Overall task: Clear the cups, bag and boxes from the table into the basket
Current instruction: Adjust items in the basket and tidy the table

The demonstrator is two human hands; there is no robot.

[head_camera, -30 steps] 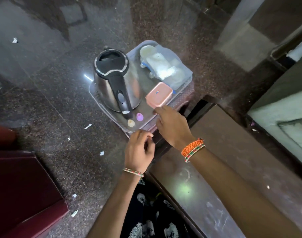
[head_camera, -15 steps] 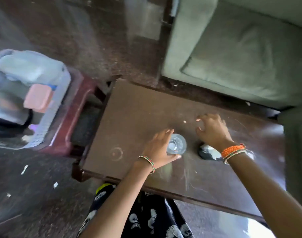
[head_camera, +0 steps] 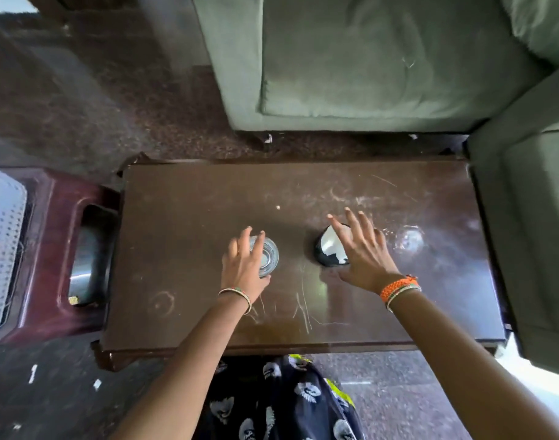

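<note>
A: Two cups on the go at once! The left hand (head_camera: 245, 265) is draped over the clear glass tumbler (head_camera: 267, 256) at centre frame, fingers spread loosely across its rim, not yet wrapped round it.

B: And the right hand (head_camera: 364, 252), right of centre, has its fingers straight and fanned over the dark cup with the white inside (head_camera: 327, 249). That's touching at most, no grip.

A: A third clear glass (head_camera: 410, 239) sits just beyond the right hand, toward the right edge of the dark brown wooden surface (head_camera: 189, 217). Faint, easy to miss.

B: So how to do this well?

A: I'd say curl the fingers down the sides of each cup before lifting. Glass is slick, and a hold on the rim alone could slip.

B: Whether the dark cup stands straight or leans, I can't tell from here, so best feel for its wall first.

A: The white perforated basket (head_camera: 2, 249) is at the far left edge of frame, on the maroon plastic stool (head_camera: 59, 217). It's a sideways carry, so keep both cups level and clear of the surface's edge.
</note>
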